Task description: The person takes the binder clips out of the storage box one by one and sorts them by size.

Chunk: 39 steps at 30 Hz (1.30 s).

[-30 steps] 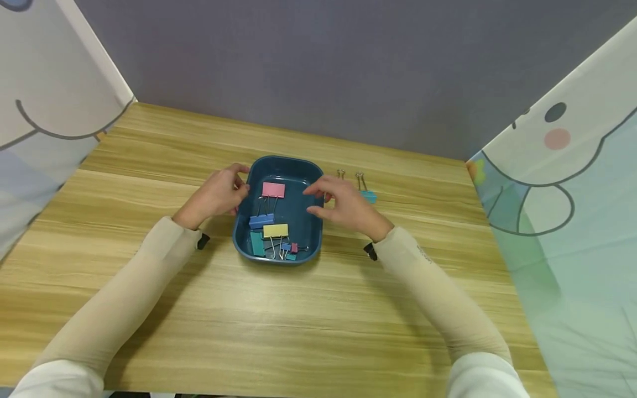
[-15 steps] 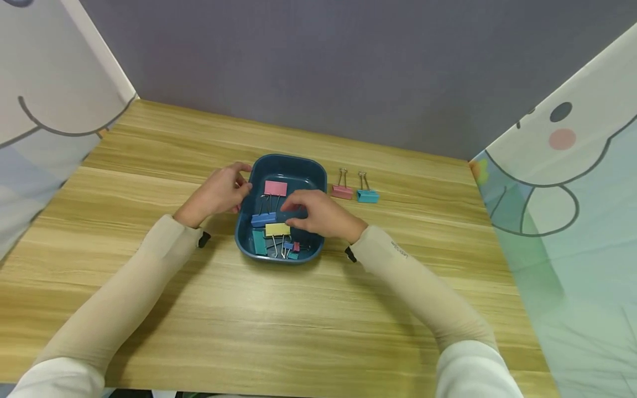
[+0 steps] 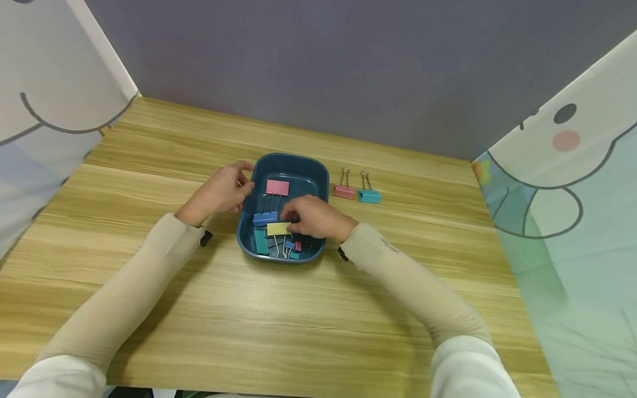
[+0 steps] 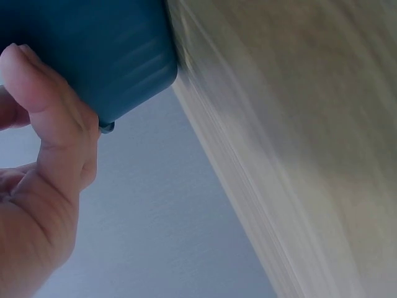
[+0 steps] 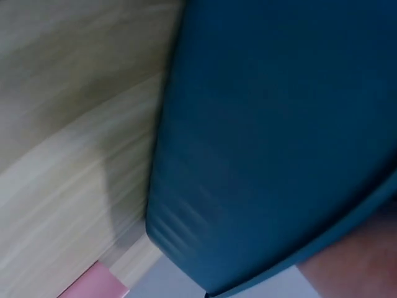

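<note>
A dark blue tray (image 3: 318, 166) holds several binder clips: a pink clip (image 3: 277, 187), a blue clip (image 3: 265, 219), a yellow clip (image 3: 278, 228), a teal clip (image 3: 261, 242) and small ones near its front. My left hand (image 3: 222, 188) touches the tray's left rim, index finger and thumb slightly apart. The left wrist view shows its fingers against the tray's outer wall. Inside the tray, my right hand (image 3: 314, 216) reaches down, thumb and fingertips right at the yellow clip's right end. In the right wrist view the tray's wall hides its fingers.
To the right of the tray, a pink binder clip (image 3: 344, 192) and a light blue binder clip (image 3: 370, 196) lie on the wooden table (image 3: 278, 320), handles pointing away. A grey panel (image 3: 308, 72) rises behind the table, with printed sheets at both sides.
My right hand has moved left and down from the tray's right rim to the yellow clip, uncovering the pink clip on the table. The left hand stays at the rim.
</note>
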Each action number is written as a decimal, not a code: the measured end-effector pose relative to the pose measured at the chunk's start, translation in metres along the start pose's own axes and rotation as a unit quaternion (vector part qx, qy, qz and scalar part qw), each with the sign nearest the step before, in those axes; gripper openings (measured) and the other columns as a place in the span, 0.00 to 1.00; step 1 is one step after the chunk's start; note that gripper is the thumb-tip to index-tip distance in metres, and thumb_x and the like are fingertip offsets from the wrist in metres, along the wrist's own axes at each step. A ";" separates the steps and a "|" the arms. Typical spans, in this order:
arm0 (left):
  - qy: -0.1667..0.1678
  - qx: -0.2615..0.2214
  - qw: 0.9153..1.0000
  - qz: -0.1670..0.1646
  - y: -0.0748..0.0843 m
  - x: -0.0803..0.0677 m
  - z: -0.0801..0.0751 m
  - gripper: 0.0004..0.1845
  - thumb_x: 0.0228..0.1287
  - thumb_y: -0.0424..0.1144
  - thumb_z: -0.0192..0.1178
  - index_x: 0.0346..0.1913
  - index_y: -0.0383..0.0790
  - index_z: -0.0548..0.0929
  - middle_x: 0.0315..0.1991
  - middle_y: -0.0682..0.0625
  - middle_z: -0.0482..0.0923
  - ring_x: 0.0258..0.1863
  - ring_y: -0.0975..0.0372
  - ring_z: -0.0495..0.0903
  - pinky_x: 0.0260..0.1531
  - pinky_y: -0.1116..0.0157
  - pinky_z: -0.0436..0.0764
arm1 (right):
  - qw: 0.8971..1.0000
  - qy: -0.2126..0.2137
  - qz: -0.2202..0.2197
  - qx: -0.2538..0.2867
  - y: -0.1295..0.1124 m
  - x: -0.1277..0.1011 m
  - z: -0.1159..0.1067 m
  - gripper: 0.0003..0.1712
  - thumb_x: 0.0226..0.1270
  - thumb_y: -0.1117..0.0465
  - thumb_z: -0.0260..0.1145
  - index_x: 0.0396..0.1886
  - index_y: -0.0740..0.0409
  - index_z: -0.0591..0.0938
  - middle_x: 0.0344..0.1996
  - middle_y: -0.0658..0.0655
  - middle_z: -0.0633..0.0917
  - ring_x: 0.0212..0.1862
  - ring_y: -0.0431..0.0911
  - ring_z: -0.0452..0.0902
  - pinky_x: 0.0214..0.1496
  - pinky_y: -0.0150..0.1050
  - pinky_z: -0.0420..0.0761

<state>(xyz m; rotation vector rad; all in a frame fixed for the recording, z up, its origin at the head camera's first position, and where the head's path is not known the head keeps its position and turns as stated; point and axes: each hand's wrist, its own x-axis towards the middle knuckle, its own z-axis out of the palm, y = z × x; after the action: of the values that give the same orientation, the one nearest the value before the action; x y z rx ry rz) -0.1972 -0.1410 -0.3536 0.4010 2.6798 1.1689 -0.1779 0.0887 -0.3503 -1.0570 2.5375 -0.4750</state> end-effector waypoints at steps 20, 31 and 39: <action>0.001 0.004 1.000 0.001 0.001 -0.001 0.000 0.24 0.66 0.31 0.53 0.64 0.30 0.64 0.34 0.38 0.77 0.15 0.58 0.77 0.15 0.62 0.79 | 0.999 0.014 0.025 -0.021 0.000 0.003 0.004 0.02 0.62 0.56 0.68 0.33 0.48 0.83 0.28 0.42 0.80 0.32 0.38 0.73 0.37 0.33 0.73; 0.004 0.001 1.000 0.007 -0.001 -0.001 0.000 0.23 0.66 0.30 0.53 0.63 0.30 0.64 0.34 0.39 0.77 0.14 0.58 0.77 0.14 0.62 0.79 | 0.998 0.036 -0.043 0.041 0.007 0.000 0.004 0.02 0.62 0.61 0.68 0.34 0.51 0.83 0.29 0.42 0.82 0.31 0.33 0.75 0.38 0.28 0.75; 0.004 0.001 1.000 0.007 0.000 -0.001 0.000 0.23 0.66 0.30 0.53 0.63 0.30 0.65 0.34 0.38 0.77 0.14 0.58 0.77 0.14 0.62 0.79 | 0.988 0.075 -0.092 0.100 0.013 -0.005 0.000 0.01 0.63 0.62 0.67 0.34 0.52 0.83 0.30 0.43 0.82 0.33 0.33 0.76 0.38 0.29 0.77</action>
<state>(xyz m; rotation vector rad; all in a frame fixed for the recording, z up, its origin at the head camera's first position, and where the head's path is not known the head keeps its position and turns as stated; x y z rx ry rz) -0.1960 -0.1411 -0.3533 0.4175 2.6903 1.1734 -0.1830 0.1012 -0.3550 -1.2251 2.4637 -0.8698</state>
